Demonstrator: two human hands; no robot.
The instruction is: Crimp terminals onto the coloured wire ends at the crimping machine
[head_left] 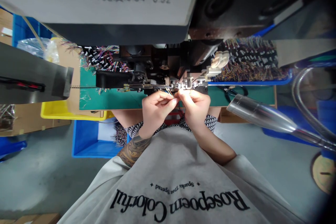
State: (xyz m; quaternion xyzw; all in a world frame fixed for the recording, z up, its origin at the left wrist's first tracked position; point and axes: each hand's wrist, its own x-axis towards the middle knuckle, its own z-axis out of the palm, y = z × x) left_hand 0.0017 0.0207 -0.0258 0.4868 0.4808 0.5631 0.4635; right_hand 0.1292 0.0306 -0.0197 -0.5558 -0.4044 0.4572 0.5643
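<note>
My left hand (159, 108) is closed in a pinch around thin coloured wires (169, 92), whose loose ends fan out above its fingertips. Beside it, my right hand (194, 106) is also pinched, its fingertips right at the front of the crimping machine's metal jaws (183, 84). What lies between the right fingertips is too small and covered to make out. A dark cable hangs down between both hands. A strip of small metal terminals (84, 86) runs in from the left towards the jaws.
The machine body (162, 35) overhangs the green work mat (112, 101). Bundles of wires (246, 59) lie behind, right, in a blue tray. A shiny lamp-like metal tube (259, 112) juts in from the right, near pliers (231, 91). Yellow (73, 112) and blue bins (89, 148) stand left.
</note>
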